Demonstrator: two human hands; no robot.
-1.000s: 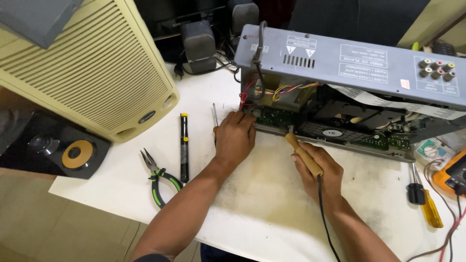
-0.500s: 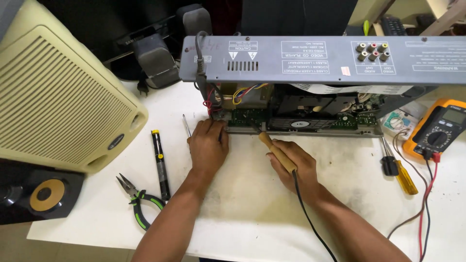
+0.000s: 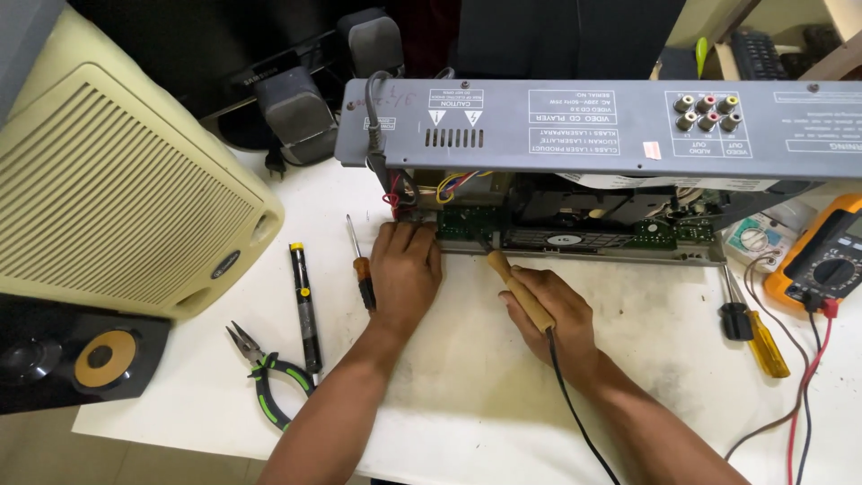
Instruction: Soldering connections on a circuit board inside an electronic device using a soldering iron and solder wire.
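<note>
Grey player (image 3: 584, 121), green board (image 3: 467, 222), cream slatted speaker (image 3: 117, 207)

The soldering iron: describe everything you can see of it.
The soldering iron has a pale wooden handle and a thin dark metal tip, with a black cord trailing toward the table's near edge. The right hand grips the handle, slanting it up and left. Its tip reaches the green circuit board inside the opened grey player.

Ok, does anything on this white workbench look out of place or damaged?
The grey disc player chassis stands tipped on edge with its cover off, green circuit boards and coloured wires exposed. The right hand holds a wooden-handled soldering iron at it.
</note>
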